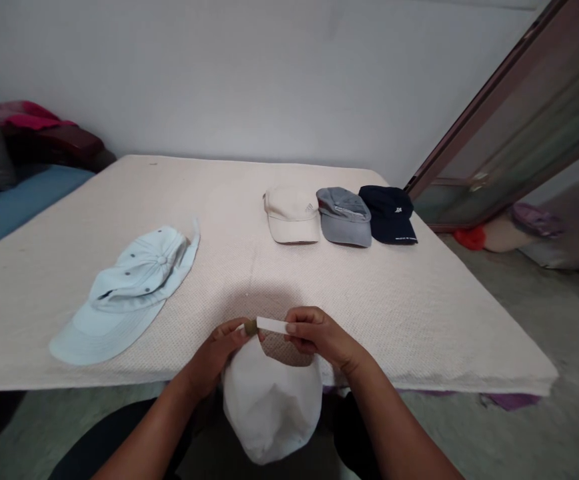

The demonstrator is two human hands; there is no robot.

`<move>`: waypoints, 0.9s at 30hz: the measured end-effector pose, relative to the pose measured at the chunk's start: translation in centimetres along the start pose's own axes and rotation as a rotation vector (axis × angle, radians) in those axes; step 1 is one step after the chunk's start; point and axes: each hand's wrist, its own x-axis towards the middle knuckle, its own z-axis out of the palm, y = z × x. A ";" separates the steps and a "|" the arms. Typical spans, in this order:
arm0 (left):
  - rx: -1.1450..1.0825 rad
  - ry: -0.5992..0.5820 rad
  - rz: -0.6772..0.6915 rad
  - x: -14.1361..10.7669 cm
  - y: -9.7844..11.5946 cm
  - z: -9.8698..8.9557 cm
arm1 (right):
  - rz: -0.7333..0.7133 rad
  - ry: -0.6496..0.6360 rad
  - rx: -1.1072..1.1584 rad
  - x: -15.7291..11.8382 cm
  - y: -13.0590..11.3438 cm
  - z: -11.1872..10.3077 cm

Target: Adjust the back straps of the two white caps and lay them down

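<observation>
A white cap (pixel 272 407) hangs at the table's front edge, crown toward me and its back opening on top. Across that opening runs the cap's white strap (pixel 271 325), with a brass-coloured buckle (pixel 251 327) at its left part. My left hand (pixel 222 350) is closed on the cap's strap beside the buckle. On the other side, my right hand (pixel 314 333) pinches the right part of the strap between thumb and fingers. The cap's brim is hidden.
A pale blue cap (pixel 134 290) lies at the left of the cloth-covered table (pixel 219 193). Toward the back right sit a cream cap (pixel 293 213), a grey cap (pixel 344 217) and a navy cap (pixel 388 213) in a row. Behind stands a wall (pixel 239 80).
</observation>
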 end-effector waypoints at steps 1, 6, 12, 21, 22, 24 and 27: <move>0.004 0.003 -0.004 0.0 0.0 0.0 | -0.001 0.004 0.001 0.0 0.0 -0.1; -0.007 -0.024 -0.002 -0.2 0.3 0.2 | -0.002 -0.001 0.009 -0.1 0.0 -0.3; 0.009 -0.006 -0.001 -0.4 0.8 0.9 | -0.003 0.008 0.006 -0.1 0.0 -0.3; 0.042 -0.035 -0.041 0.0 -0.1 0.3 | 0.011 -0.066 -0.065 -0.7 -0.3 -0.2; 0.057 -0.042 -0.056 0.1 -0.4 0.2 | 0.011 -0.077 -0.072 -0.8 -0.4 -0.1; 0.080 -0.075 -0.094 0.2 -0.9 0.0 | 0.016 -0.099 -0.076 -0.8 -0.5 0.0; 0.084 -0.096 -0.128 0.3 -1.4 -0.2 | 0.038 -0.130 -0.070 -0.9 -0.6 0.0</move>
